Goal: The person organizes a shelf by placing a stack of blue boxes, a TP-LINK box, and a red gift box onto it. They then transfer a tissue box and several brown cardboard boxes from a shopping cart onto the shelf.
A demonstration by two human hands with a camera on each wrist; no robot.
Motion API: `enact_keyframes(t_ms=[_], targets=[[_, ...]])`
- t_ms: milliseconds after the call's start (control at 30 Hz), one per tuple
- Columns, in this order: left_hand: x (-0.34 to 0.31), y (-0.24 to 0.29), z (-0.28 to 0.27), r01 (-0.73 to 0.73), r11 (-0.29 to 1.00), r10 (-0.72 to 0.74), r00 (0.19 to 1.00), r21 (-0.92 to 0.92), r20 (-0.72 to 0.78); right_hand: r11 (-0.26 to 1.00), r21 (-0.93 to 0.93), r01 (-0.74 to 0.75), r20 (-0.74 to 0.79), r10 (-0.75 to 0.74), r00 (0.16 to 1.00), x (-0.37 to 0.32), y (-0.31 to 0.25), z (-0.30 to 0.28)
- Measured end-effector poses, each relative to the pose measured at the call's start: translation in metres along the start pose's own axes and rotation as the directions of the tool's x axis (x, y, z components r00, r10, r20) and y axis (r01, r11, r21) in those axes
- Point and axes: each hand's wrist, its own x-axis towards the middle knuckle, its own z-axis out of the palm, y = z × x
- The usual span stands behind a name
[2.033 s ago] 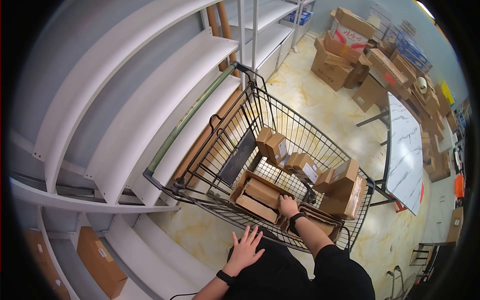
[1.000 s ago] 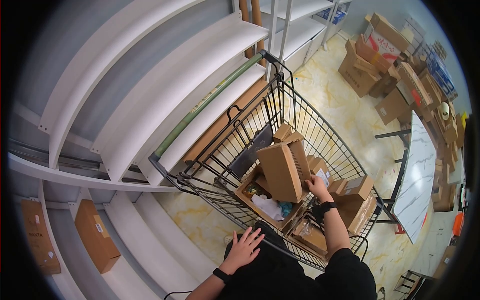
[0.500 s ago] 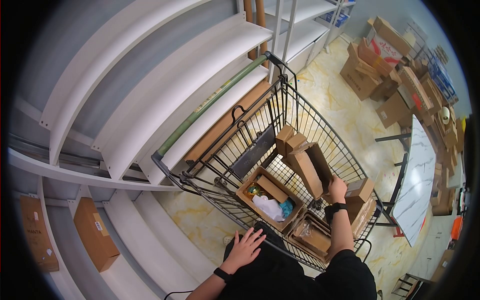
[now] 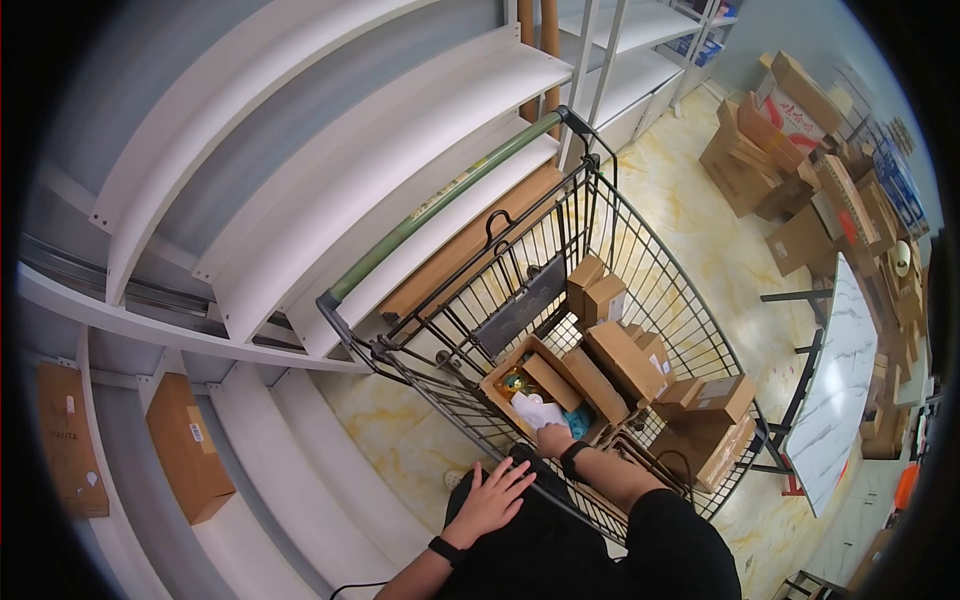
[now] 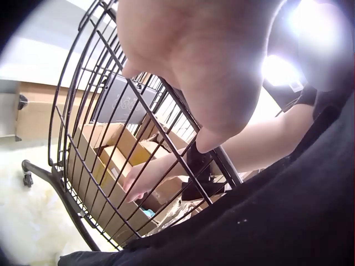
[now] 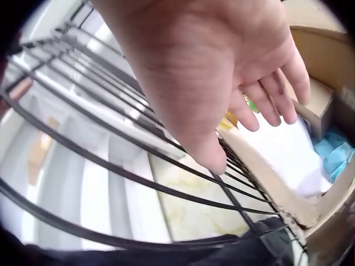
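My right hand (image 4: pixel 555 438) is over the near edge of an open carton (image 4: pixel 497 398) in the wire cart. In the right wrist view the right hand (image 6: pixel 222 83) has its fingers apart and relaxed, above white material (image 6: pixel 285 149) and beside a blue wrapped item (image 6: pixel 335 155). The carton also holds a narrow brown box (image 4: pixel 550 382) and a shiny gold item (image 4: pixel 514 382). My left hand (image 4: pixel 492 497) rests with spread fingers on the dark clothing, outside the cart; the left wrist view shows it large beside the cart's wires.
Several brown boxes (image 4: pixel 625 362) fill the cart's far and right parts. The green cart handle (image 4: pixel 445 205) runs along white shelves (image 4: pixel 400 160). A marble-patterned table (image 4: pixel 832 380) stands right, with piled cartons (image 4: pixel 740 165) behind. Two long boxes (image 4: pixel 187 450) lie on lower shelves.
The right hand lifted a brown carton piece off the open carton, moved it right and let it go among the boxes, then came back to the open carton. The left hand stayed put.
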Motion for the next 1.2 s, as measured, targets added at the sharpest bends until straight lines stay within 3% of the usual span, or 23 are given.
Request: enact_keyframes(t_ms=[67, 100, 200, 400, 600, 667, 733, 867, 967, 1067, 1200], targets=[[0.000, 0.000, 0.000, 0.013, 1.000, -0.013, 1.000, 0.007, 0.008, 0.998, 0.005, -0.058, 0.201, 0.055, 0.978, 0.018, -0.001, 0.011], [0.000, 0.001, 0.000, 0.009, 1.000, -0.009, 1.000, -0.006, -0.006, 0.991, 0.060, -0.121, 0.182, 0.108, 0.977, 0.018, 0.001, 0.011], [-0.002, 0.002, 0.004, 0.019, 0.999, -0.019, 0.999, -0.029, -0.025, 0.986, 0.135, -0.101, 0.209, 0.072, 0.975, 0.012, -0.003, 0.002], [-0.002, 0.002, 0.003, 0.010, 1.000, -0.011, 0.999, -0.025, -0.030, 0.988, 0.117, -0.106, -0.013, 0.108, 0.994, 0.000, 0.009, 0.007], [-0.004, -0.002, 0.002, -0.037, 0.999, 0.038, 0.999, 0.006, -0.009, 0.942, 0.177, -0.284, -0.107, 0.305, 0.946, 0.012, 0.018, 0.032], [-0.008, -0.002, -0.001, -0.057, 0.998, 0.057, 0.998, 0.005, -0.010, 0.953, 0.250, -0.169, -0.342, 0.251, 0.906, 0.006, 0.022, 0.028], [-0.013, -0.003, -0.001, -0.083, 0.997, 0.082, 0.994, -0.007, -0.066, 0.938, 0.304, -0.168, -0.367, 0.278, 0.888, -0.016, 0.018, -0.009], [-0.033, -0.011, -0.007, -0.130, 0.990, 0.121, 0.982, -0.053, -0.144, 0.953, 0.301, -0.023, -0.478, 0.171, 0.862, -0.062, 0.022, -0.056], [-0.048, -0.020, -0.016, -0.142, 0.987, 0.121, 0.964, -0.077, -0.236, 0.992, 0.108, 0.070, -0.543, 0.001, 0.839, -0.108, 0.013, -0.091], [-0.059, -0.033, -0.024, -0.169, 0.978, 0.127, 0.945, -0.120, -0.301, 0.998, 0.012, 0.067, -0.559, -0.048, 0.827, -0.154, 0.000, -0.122], [-0.070, -0.045, -0.037, -0.191, 0.975, 0.142, 0.926, -0.111, -0.349, 0.994, -0.066, 0.090, -0.704, -0.110, 0.701, -0.216, -0.021, -0.162]])
